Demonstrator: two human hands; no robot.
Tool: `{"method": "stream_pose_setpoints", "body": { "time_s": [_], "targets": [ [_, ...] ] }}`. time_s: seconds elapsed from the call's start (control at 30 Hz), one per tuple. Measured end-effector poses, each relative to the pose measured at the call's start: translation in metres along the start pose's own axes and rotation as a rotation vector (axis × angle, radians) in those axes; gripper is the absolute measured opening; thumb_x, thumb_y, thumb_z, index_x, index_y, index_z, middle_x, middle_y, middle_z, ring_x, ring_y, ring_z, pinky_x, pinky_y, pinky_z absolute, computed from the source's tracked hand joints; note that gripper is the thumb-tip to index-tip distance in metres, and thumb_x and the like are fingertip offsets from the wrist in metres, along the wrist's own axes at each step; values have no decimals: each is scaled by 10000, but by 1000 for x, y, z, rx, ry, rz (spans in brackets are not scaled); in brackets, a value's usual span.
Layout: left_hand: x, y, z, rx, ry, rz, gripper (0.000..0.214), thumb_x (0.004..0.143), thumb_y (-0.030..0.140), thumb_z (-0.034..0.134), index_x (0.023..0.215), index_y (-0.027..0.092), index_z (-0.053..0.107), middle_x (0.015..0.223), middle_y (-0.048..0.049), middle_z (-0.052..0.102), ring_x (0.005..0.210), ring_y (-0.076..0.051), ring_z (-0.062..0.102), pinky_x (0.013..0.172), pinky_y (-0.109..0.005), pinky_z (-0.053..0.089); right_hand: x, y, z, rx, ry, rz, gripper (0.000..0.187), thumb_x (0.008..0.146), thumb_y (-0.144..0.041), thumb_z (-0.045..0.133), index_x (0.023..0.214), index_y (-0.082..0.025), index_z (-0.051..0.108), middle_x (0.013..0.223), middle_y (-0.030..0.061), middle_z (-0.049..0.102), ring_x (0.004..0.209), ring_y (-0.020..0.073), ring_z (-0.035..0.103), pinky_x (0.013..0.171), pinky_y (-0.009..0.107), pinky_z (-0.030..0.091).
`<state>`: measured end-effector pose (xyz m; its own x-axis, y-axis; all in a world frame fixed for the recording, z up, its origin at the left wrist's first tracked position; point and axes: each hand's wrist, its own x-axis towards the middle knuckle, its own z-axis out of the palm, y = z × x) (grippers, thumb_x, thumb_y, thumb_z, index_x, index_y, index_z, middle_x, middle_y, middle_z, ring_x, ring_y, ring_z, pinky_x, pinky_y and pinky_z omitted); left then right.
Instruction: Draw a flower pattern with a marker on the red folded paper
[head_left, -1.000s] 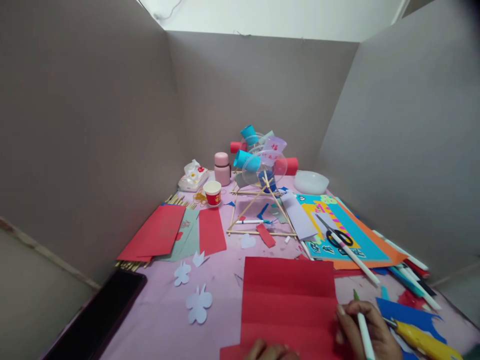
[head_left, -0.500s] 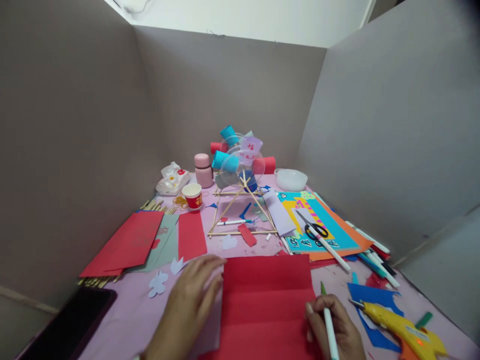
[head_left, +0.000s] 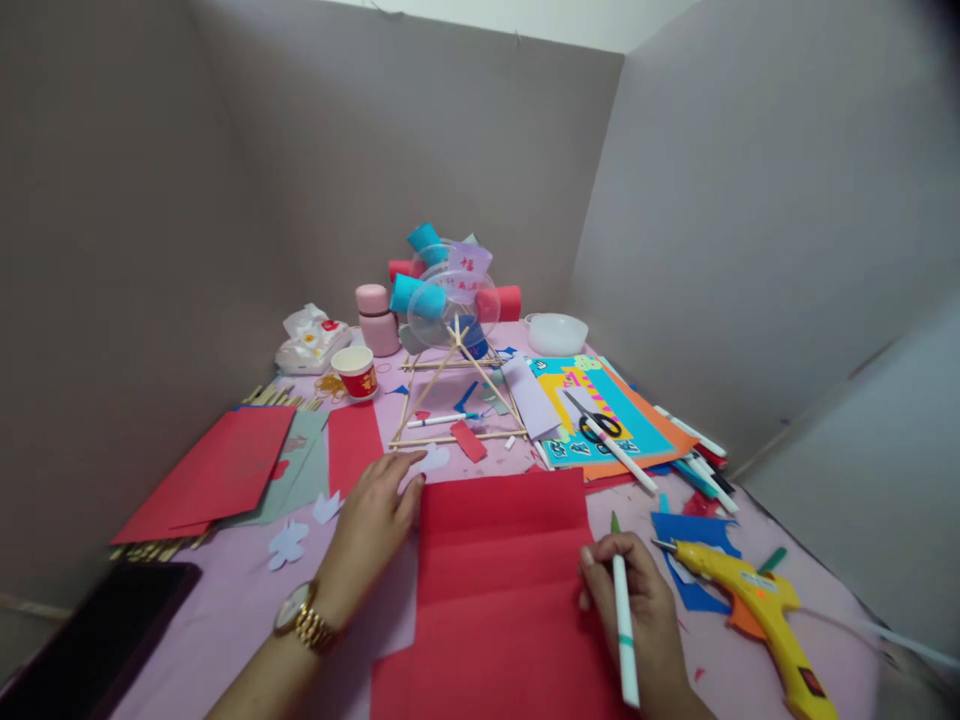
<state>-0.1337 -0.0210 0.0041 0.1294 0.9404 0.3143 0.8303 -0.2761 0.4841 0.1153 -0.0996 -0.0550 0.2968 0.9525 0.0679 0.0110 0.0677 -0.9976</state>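
A creased sheet of red paper (head_left: 502,580) lies on the pink table in front of me. My left hand (head_left: 371,520), with a gold watch on the wrist, lies flat with fingers stretched out beside the sheet's upper left corner, its fingertips near a small white paper cut-out (head_left: 433,458). My right hand (head_left: 649,620) rests on the sheet's right edge, closed round a white marker with a green tip (head_left: 622,610) that points away from me.
A yellow glue gun (head_left: 757,605) lies right of my right hand on blue scraps. Behind the sheet stand a stick frame with cups (head_left: 450,330), scissors (head_left: 596,425) on coloured paper, markers, a red cup (head_left: 356,370) and a white bowl (head_left: 556,333). Red sheets and a black tablet (head_left: 90,640) are at left.
My left hand came up from the bottom edge and now lies at the sheet's upper left corner. The view tilted down and shifted right. My right hand kept its hold on the marker.
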Motion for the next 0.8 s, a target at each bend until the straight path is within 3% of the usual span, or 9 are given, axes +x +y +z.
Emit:
{"method": "stream_pose_setpoints", "body": {
  "time_s": [0.3,0.47,0.53,0.63,0.73,0.8],
  "targets": [
    [-50,-4,17,-191,-3,-163,626,862,489,398,1372,135,316,1352,-140,439,1197,-259,452,1021,-425,330,7,-15,-2,13,136,-120,182,826,-339,609,794,-233,464,619,-68,502,477,98,477,444,198,388],
    [-47,-7,20,-309,-11,-250,589,822,469,474,1339,198,390,1143,-88,600,1046,-266,564,934,-418,405,14,-15,-5,-1,200,-180,182,821,-348,609,832,-233,468,752,-36,522,654,134,528,618,253,441],
    [-43,-7,21,-373,-9,-274,508,803,449,515,1256,222,485,1038,-61,642,963,-269,595,885,-407,427,19,-13,-6,-9,207,-198,181,815,-348,610,854,-231,477,828,-8,546,758,163,539,706,289,442],
    [-40,-6,23,-511,11,-311,291,768,442,567,955,226,624,891,-34,669,874,-268,609,796,-367,458,27,-8,-8,-15,189,-184,206,790,-337,631,909,-230,500,982,33,568,912,202,538,784,324,433],
    [-40,-3,22,-709,19,-339,225,777,441,565,805,219,584,791,-12,663,723,-223,613,675,-325,493,30,-4,-8,8,153,-143,287,742,-323,677,951,-243,498,1092,35,555,1024,223,520,827,331,429],
    [-41,0,19,-831,15,-354,225,805,433,548,812,209,559,793,-12,659,649,-190,603,626,-308,503,30,-3,-6,32,115,-109,308,712,-302,707,937,-243,506,1003,11,576,950,211,550,770,302,450]
  ]
}}
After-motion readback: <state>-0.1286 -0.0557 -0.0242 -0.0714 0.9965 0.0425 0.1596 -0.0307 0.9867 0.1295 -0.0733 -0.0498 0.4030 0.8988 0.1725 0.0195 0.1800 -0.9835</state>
